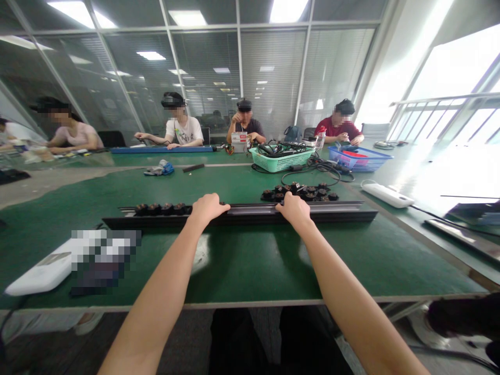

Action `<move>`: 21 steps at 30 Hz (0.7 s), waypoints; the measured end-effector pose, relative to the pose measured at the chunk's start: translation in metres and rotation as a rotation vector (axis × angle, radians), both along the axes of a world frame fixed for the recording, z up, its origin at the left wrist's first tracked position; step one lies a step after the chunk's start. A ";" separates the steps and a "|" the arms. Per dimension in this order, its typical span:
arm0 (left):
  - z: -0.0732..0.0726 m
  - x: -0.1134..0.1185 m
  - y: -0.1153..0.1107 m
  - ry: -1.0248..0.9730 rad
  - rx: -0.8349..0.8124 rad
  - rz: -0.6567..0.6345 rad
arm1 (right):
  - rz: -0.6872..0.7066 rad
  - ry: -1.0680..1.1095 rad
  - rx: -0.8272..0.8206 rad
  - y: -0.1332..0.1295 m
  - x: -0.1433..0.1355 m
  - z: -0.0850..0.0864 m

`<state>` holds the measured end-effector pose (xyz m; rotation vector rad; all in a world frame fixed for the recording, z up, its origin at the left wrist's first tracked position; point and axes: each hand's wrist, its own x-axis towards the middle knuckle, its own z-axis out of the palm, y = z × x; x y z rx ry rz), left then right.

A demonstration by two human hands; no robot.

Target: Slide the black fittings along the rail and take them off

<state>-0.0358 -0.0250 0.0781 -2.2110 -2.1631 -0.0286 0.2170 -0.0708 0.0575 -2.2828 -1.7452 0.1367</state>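
Note:
A long black channel (253,219) with a grey strip inside lies sideways on the green table in front of me. Several round black socket-like pieces (167,209) sit in a row in its left part. My left hand (209,209) is closed over the channel just right of that row; its fingertips are hidden behind the far edge, and a bit of black shows by the thumb. Farther right, my right hand (295,209) grips the same channel, thumb on the near side. Just beyond it lies a heap of loose round black pieces (310,192).
At left are a white power bank-like case (47,268) and a blurred dark item (101,268). A green basket (277,162) of cables, a blue basket (359,160) and a white power strip (386,194) stand farther off. Several people sit across the table.

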 end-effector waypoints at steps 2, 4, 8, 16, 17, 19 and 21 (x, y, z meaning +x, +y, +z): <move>0.000 0.000 0.000 -0.002 -0.002 0.002 | -0.002 -0.002 -0.005 0.000 0.001 0.000; 0.000 0.000 0.000 -0.004 -0.005 0.001 | -0.005 -0.004 -0.007 0.000 0.002 0.000; 0.000 -0.001 0.000 -0.008 -0.006 -0.010 | -0.011 0.001 -0.013 0.001 0.004 0.000; 0.001 -0.002 -0.001 -0.014 -0.006 -0.017 | -0.009 0.038 -0.031 0.004 0.011 0.000; 0.001 -0.002 -0.001 -0.014 -0.004 -0.014 | -0.006 0.045 -0.036 0.004 0.012 0.001; 0.002 -0.001 -0.002 -0.011 -0.005 -0.007 | -0.003 0.054 -0.043 0.004 0.013 0.001; 0.002 -0.001 -0.003 -0.010 -0.011 -0.003 | -0.010 0.054 -0.042 0.005 0.014 0.001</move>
